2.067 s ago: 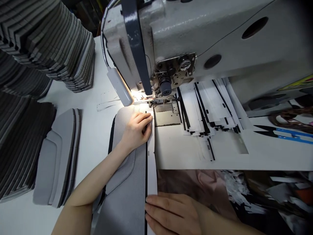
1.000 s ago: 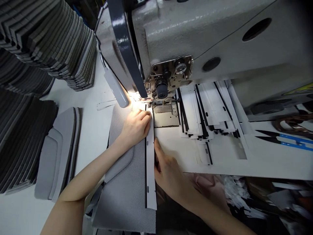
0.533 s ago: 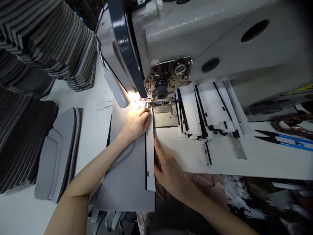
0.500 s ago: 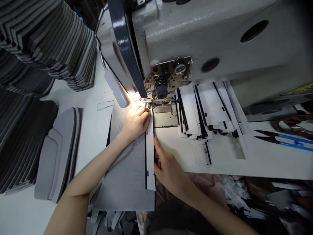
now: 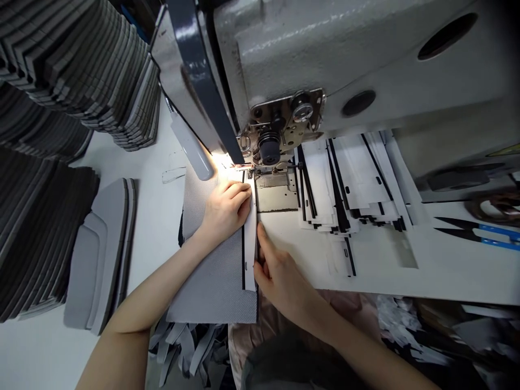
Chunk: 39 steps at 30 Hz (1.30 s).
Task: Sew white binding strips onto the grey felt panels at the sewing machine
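A grey fabric panel [image 5: 211, 303] lies under the sewing machine's presser foot [image 5: 250, 172], with a white strip [image 5: 250, 238] edged in black along its right side. My left hand [image 5: 227, 208] rests on panel and strip just in front of the foot, fingers bent and pressed together, fingertips on the strip. At the right edge, my right hand [image 5: 280, 273] pinches the strip and panel edge; its thumb touches the strip, the index finger points along the edge, and the other fingertips are partly hidden. A lamp [image 5: 192, 146] lights the needle area.
Tall stacks of grey pieces [image 5: 93, 70] stand at left, beside loose curved grey pieces [image 5: 101, 254]. Several white strips [image 5: 345, 179] with black edges lie right of the needle plate [image 5: 277, 199]. Blue-handled thread snips [image 5: 479, 233] lie farther right. Scraps hang below the table edge.
The grey panel and white strip have moved away from me under the presser foot, their near ends now closer to my hands. Both hands stay in nearly the same place.
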### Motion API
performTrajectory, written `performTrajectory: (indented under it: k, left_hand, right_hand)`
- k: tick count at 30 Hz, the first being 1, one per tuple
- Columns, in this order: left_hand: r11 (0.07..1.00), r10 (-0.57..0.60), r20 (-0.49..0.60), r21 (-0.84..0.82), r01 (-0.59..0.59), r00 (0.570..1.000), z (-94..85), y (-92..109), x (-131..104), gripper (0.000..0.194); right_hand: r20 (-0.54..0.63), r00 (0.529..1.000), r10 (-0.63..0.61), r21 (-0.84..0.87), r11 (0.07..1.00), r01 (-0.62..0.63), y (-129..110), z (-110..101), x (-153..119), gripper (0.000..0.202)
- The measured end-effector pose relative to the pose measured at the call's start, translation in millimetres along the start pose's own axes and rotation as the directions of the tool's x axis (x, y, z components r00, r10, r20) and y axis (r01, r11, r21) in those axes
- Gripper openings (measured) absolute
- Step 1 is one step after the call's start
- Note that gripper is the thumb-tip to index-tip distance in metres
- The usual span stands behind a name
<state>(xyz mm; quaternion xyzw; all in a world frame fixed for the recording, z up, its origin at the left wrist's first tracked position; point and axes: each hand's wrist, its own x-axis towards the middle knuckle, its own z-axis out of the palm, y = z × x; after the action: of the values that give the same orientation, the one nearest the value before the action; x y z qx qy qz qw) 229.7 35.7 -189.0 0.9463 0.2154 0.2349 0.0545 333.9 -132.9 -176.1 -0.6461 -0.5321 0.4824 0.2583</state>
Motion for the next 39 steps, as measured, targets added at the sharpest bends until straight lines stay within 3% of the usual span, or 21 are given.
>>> performTrajectory:
  k: [7,12,17,24,33,39]
  left_hand:
    - [0.999,0.029,-0.031,0.044,-0.028,0.999,4.4,-9,11,0.020]
    - [0.999,0.054,-0.055,0.004,-0.053,0.997,-2.1,1,4,0.010]
    - [1.000,0.017,-0.016,-0.013,-0.018,1.000,-6.4,11,-4,0.018]
    - [0.999,0.033,0.000,0.023,-0.033,0.999,-0.1,-1,4,0.017]
    - [0.999,0.017,0.055,0.035,-0.019,0.998,-4.3,6,0,0.019]
    - [1.000,0.013,0.045,0.023,-0.014,0.999,1.0,-5,6,0.020]
  right_hand:
    - [-0.003,1.000,0.017,0.013,1.000,-0.017,4,6,-8,0.082]
    - [-0.115,0.993,-0.021,-0.070,0.997,0.013,10,10,9,0.074]
    - [-0.199,0.979,-0.040,-0.159,0.987,0.008,10,6,19,0.067]
    - [-0.168,0.986,-0.014,-0.216,0.976,-0.023,1,-10,34,0.070]
    - [-0.147,0.989,0.014,-0.170,0.985,-0.039,-3,-28,54,0.080]
    - [-0.140,0.988,0.070,-0.136,0.987,-0.090,-10,-38,63,0.085]
